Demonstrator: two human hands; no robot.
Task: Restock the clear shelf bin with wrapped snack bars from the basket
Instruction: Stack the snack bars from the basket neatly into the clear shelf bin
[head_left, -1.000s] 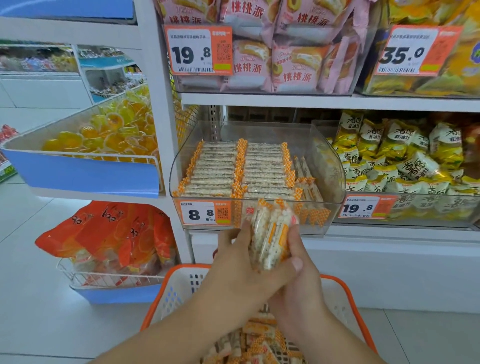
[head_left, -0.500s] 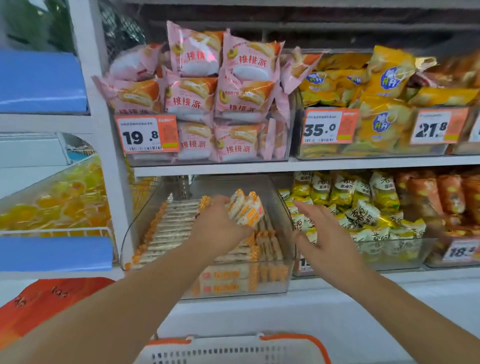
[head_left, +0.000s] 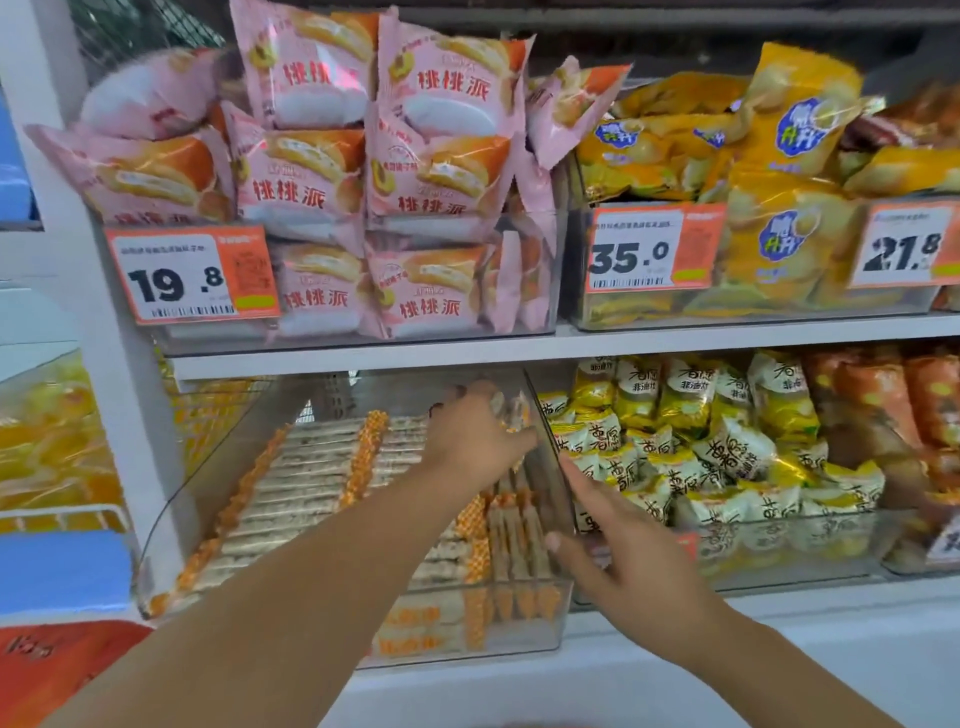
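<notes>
Head view: close, facing shelf bin (head_left: 171, 499) straight on, slightly downward.

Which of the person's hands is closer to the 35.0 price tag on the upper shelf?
Left. The left hand reaches deep into the clear bin, below-left of the 35.0 price tag. The right hand is lower, at the bin's front corner.

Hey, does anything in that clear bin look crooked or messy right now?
Slightly. In the clear bin, the snack bars on the left lie in flat rows, while those along the right wall stand on edge, lengthwise. Nothing looks spilled or torn.
</notes>
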